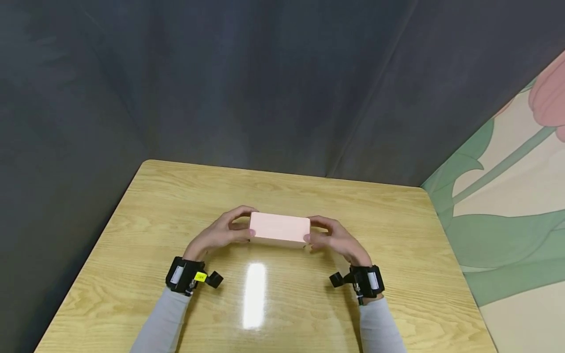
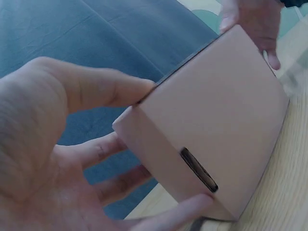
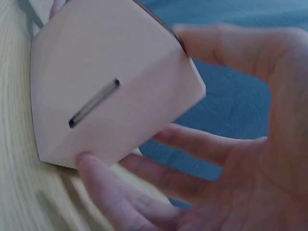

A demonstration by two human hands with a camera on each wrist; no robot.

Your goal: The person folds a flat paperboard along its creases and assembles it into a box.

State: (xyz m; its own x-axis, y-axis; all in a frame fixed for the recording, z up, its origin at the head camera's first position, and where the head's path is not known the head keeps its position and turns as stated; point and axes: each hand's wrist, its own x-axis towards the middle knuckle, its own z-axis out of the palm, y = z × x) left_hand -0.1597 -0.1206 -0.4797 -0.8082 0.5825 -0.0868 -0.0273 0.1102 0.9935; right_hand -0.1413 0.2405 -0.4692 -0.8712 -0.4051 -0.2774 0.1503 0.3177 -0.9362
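A pale pink cardboard box (image 1: 280,227) is held between both hands near the middle of the wooden table. My left hand (image 1: 225,230) grips its left end, thumb on the near edge and fingers around the side. At the opposite end my right hand (image 1: 337,239) holds it in a similar way. Both wrist views show a dark-edged slot at a fold of the box (image 2: 216,115), close to the fingers. From the right wrist, the box (image 3: 106,72) looks tilted, with its low edge near the tabletop. What is inside cannot be seen.
The light wooden table (image 1: 198,191) reflects a bright strip of light in front of the box. Dark curtains (image 1: 265,88) hang behind it and at the left. A flower-patterned wall covering (image 1: 507,235) is on the right. Each wrist wears a black camera mount (image 1: 186,275).
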